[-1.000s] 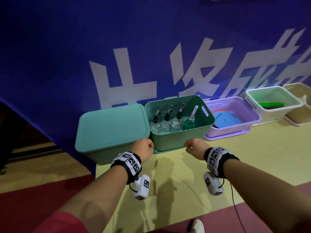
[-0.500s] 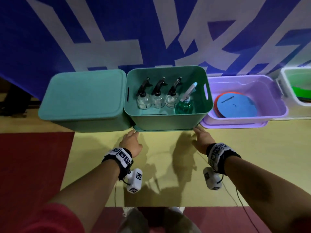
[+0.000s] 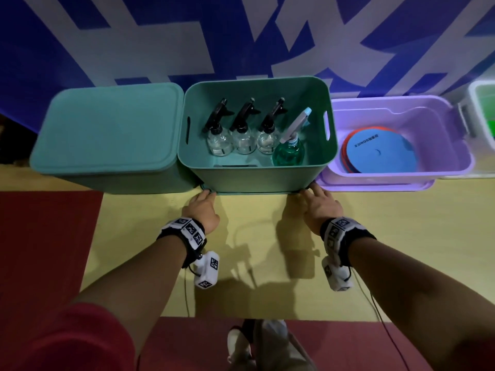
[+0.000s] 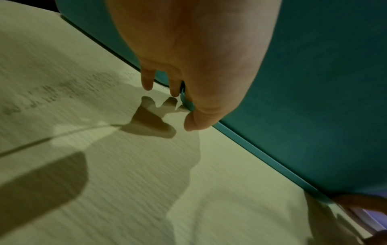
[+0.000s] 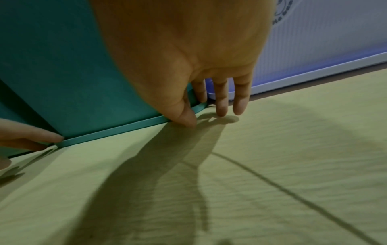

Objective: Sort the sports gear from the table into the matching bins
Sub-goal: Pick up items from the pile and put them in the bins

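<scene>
The left hand [image 3: 202,210] and right hand [image 3: 320,207] each pinch a front corner of the flat teal lid [image 5: 117,130] lying under the open teal bin [image 3: 254,175]. That bin holds three clear spray bottles [image 3: 242,140] and one green spray bottle [image 3: 288,153]. Beside it, the purple bin [image 3: 401,172] holds discs; the top blue disc [image 3: 380,151] reads "SONICE". A closed teal bin [image 3: 107,129] stands left, all beneath a blue banner [image 3: 241,36] with large white characters.
</scene>
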